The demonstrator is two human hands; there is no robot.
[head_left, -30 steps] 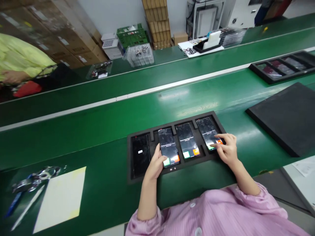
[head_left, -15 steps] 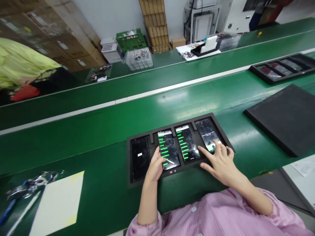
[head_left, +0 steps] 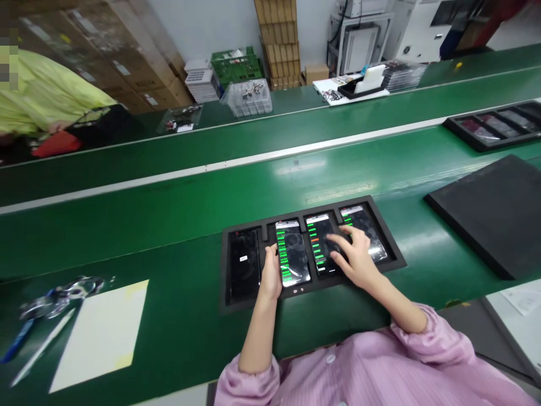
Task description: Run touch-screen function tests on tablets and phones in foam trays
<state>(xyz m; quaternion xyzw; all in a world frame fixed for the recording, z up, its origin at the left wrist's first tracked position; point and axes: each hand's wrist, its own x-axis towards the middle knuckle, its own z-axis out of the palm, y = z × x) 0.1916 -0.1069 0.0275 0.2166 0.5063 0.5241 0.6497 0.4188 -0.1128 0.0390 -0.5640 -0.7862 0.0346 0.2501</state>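
Note:
Several smartphones lie side by side in a black foam tray on the green bench. My left hand is closed at the left edge of the second smartphone, whose lit screen shows green text rows. Its fingers under the phone are hidden. Above the third smartphone, my right hand has its fingers spread, the index fingertip at the screen; I cannot tell if it touches. One row there is orange. The right-end smartphone is partly covered by my right hand. At the left end, a smartphone has a dark screen with a small white label.
A black foam slab and another tray lie to the right. To the left are a pale paper sheet, a white pen-like stick and a blue-handled tool. A person in yellow is across the bench.
My right hand has moved left from the right-end phone to the third one. The right-end screen now shows green rows, and one row on the third turned orange. My left thumb left the second screen.

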